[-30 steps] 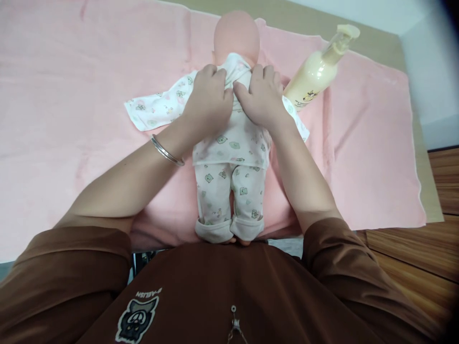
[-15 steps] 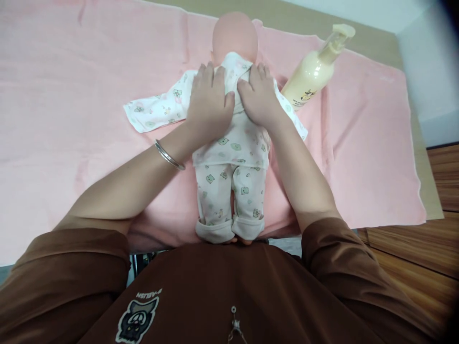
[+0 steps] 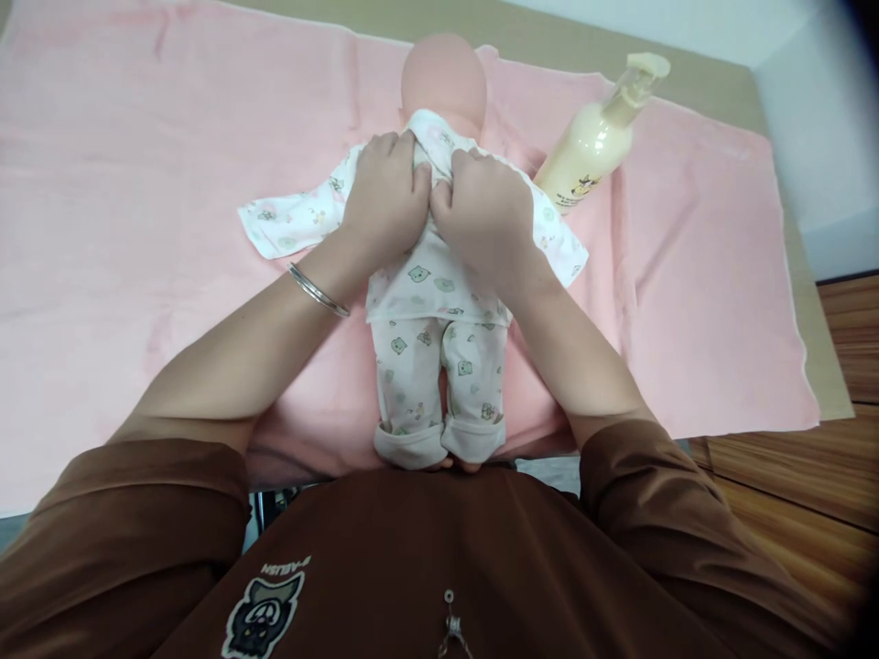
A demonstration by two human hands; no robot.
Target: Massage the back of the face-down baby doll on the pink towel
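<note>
Pinching the shirt (image 3: 429,284) bunched just below the doll's (image 3: 443,82) head, left hand (image 3: 385,197) and right hand (image 3: 484,215) curled, touching; pump bottle (image 3: 591,137) right of the doll.

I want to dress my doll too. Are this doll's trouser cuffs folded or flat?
Folded: both cuffs are turned up into thick rolls at the leg ends.

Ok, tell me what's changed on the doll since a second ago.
The left hand and right hand have moved together from lying flat, their fingers now curled, gathering the printed jacket near the doll's neck. The doll and pink towel stayed as they were.
</note>
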